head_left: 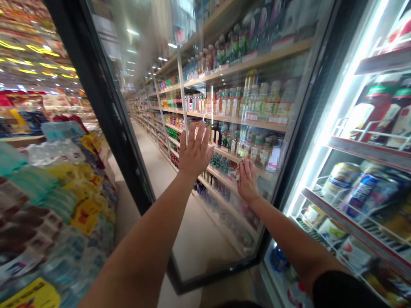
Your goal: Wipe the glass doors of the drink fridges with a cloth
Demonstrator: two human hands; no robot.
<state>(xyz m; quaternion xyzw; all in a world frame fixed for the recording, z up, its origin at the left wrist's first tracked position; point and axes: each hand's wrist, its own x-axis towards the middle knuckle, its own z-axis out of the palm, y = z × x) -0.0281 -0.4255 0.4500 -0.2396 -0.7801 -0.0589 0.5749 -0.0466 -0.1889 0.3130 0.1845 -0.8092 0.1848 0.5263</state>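
Note:
My left hand presses flat against the glass of an open cooler door, fingers spread, holding nothing. Lower and to the right, my right hand lies on the same glass with a small crumpled cloth or tissue under its fingers. The door has a black frame and swings out to the left. Through the glass I see a long shop aisle with shelves of bottles.
On the right the lit cooler stands open, with wire racks holding cans and bottles. Stacked packaged goods fill the display on the left. Tan floor shows through the glass below my arms.

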